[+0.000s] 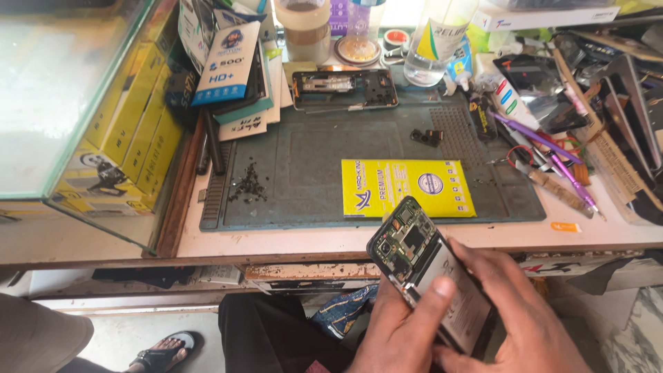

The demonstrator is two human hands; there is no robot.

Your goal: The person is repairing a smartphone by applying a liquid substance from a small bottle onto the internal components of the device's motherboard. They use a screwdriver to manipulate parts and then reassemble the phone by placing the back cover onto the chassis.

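An opened phone (407, 245) with its back cover off shows a green circuit board and a grey battery (461, 297). My left hand (400, 324) grips the phone from below, thumb lying on the battery. My right hand (514, 314) holds its right side, fingers resting on the battery. The phone sits tilted below the bench's front edge, over my lap. On the grey work mat (304, 159) lies a yellow flat package (407, 188), just beyond the phone.
A second opened phone frame (344, 90) lies at the mat's far edge. Small black screws (247, 185) are scattered at mat left. Boxes (228, 65), a bottle (435, 41), tape roll (304, 27) and tools (552, 162) crowd the bench. A glass case (76, 103) stands left.
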